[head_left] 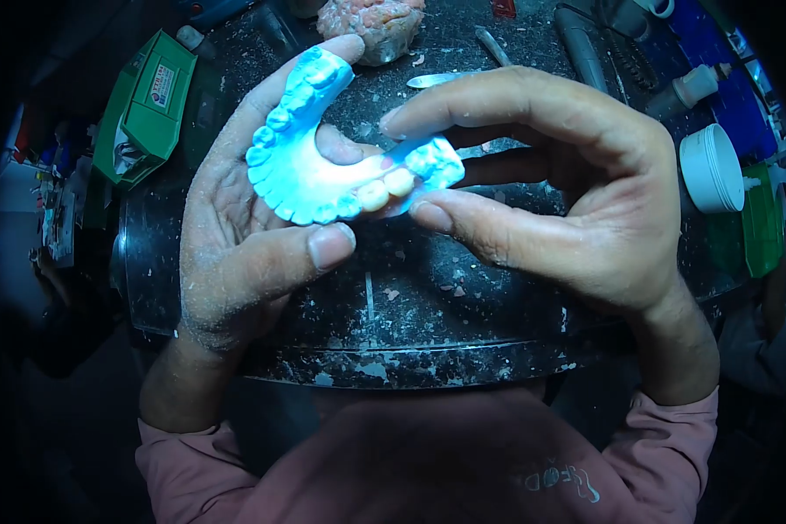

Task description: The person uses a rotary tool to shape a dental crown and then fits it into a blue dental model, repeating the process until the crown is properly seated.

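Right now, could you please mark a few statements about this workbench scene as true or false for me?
1. The left hand cradles a blue dental cast. True.
2. The right hand lies flat on the bench. False: its fingertips pinch the cast's end by two pale teeth.
3. A white lidded jar stands at the right. True.
4. The green box sits at the right of the hands. False: it is at the left.
5. A pinkish cast lies beyond the hands. True.
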A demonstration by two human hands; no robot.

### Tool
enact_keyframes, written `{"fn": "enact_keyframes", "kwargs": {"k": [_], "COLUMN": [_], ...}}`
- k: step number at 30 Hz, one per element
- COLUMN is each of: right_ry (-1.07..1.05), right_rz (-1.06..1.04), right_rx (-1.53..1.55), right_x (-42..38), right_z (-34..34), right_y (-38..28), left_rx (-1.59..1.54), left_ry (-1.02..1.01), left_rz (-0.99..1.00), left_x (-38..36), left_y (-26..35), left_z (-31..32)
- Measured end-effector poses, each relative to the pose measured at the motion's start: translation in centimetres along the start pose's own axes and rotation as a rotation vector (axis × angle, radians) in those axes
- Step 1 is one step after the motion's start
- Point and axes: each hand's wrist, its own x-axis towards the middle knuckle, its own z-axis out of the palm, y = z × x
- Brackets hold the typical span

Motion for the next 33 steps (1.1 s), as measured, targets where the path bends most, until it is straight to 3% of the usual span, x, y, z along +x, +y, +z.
{"fn": "enact_keyframes", "kwargs": {"k": [3,5,6,8,12,16,18,19,20,22,24,26,28,31,33], "right_ry": [-0.055,-0.038,-0.018,-0.014,-0.017,0.006,0.157,0.133,0.134,0.193,0.205,0.194,0.197,0.226,0.239], "right_rz": [-0.315,-0.264,-0.215,-0.183,-0.184,-0.121,-0.013,0.19,0.178,0.18,0.195,0.201,0.105,0.054,0.046], "right_rx": [-0.383,-0.392,-0.4,-0.46,-0.52,-0.341,-0.015,0.146,0.135,0.252,0.33,0.4,0.39,0.431,0.433], "right_x": [0.6,0.2,0.0,-0.1,-0.2,-0.3,-0.2,-0.1,0.0,0.0,0.1,0.1,0.0,0.0,-0.1], "right_z": [-0.6,-0.2,0.1,0.2,0.5,0.3,0.0,-0.4,-0.6,-0.6,-0.6,-0.4,0.0,0.5,0.4], "right_y": [-0.2,-0.3,-0.4,-0.7,0.0,0.9,1.0,-0.2,-0.3,0.0,0.0,-0.4,-0.4,-0.8,-0.7], "left_rx": [-0.017,-0.148,-0.151,0.102,0.051,0.16,0.373,0.452,0.454,0.824,0.924,1.091,0.563,0.082,-0.015], "left_ry": [-0.053,-0.374,-0.373,-0.056,-0.035,-0.12,-0.135,-0.12,-0.125,-0.151,-0.098,0.076,0.081,0.002,0.012], "left_rz": [0.109,0.367,0.368,0.293,0.118,0.037,0.052,0.05,0.066,0.114,0.246,0.53,0.499,0.331,0.292], "left_x": [0.9,1.2,1.2,1.0,1.0,1.0,1.0,0.8,0.8,1.0,0.8,0.7,0.5,0.9,1.4], "left_y": [-0.4,-0.4,-0.6,-1.3,-1.3,-1.6,-1.3,-1.5,-1.2,-0.6,-0.6,-0.1,0.5,0.9,0.4], "left_z": [1.0,1.4,1.2,0.4,0.5,-0.4,0.0,-0.1,-0.1,0.0,0.3,0.4,2.1,3.6,4.1]}}
